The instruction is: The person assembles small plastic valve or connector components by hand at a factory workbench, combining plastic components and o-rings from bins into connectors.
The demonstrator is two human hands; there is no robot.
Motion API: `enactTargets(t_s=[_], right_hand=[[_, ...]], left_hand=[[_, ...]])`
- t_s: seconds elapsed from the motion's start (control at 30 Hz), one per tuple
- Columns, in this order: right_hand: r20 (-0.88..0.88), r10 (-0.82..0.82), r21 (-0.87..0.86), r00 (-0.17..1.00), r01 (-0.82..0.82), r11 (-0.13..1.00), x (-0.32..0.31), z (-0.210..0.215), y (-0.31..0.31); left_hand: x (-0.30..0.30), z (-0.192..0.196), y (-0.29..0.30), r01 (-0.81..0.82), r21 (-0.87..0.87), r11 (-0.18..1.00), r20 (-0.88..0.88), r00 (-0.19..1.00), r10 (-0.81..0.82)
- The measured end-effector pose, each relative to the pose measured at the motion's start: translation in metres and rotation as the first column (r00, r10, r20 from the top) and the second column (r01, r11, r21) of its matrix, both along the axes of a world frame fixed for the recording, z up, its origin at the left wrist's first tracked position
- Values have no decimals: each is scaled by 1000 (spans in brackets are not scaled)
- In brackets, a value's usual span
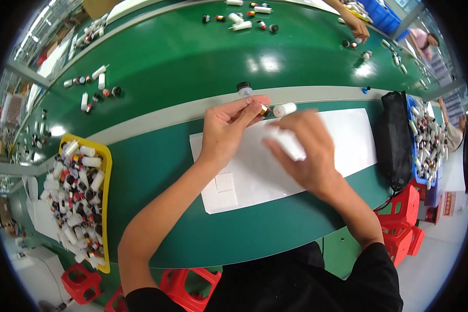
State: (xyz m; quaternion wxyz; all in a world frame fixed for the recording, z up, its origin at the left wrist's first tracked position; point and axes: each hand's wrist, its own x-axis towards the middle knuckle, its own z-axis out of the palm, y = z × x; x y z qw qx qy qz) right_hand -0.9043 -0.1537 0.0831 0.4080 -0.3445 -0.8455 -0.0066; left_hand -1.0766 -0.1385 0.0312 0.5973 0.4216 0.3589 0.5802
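Over the white paper sheet [348,140], my left hand [224,122] is closed, pinching a small dark piece with a yellow band [264,110] between thumb and fingers. My right hand [309,148] is just right of it and smeared by motion. Between its thumb and fingers shows a blurred white piece [292,145], whose exact kind I cannot make out. A white plastic bottle [284,109] lies on its side beyond my hands. Behind my left fingertips stands a clear piece with a black cap [244,88].
A yellow bin [107,171] heaped with small bottles and caps stands at left. On the right are a black pouch [392,140] and a filled blue bin [415,156]. Loose parts lie on the green surface [177,62] beyond a pale rail. Another person's hand [356,27] reaches in there.
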Motion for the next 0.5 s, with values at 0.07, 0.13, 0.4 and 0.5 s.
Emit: enactTargets(t_s=[0.07,0.13,0.4,0.5], right_hand=[[173,254,-243,952,-209,947,-10,-8,-22],[209,300,-321,931,-225,920,-25,-22,-38],[160,291,-451,943,-193,872,-43,-34,-45],[12,278,-627,961,-209,751,-45,-33,-41]], left_hand=[[-1,-2,0,7,28,1000,4,1000,-8],[-2,-2,0,-5,-16,1000,-8,1000,5],[-4,-5,2,-1,15,1000,83,997,0],[-7,-6,2,25,-6,1000,110,994,-24]])
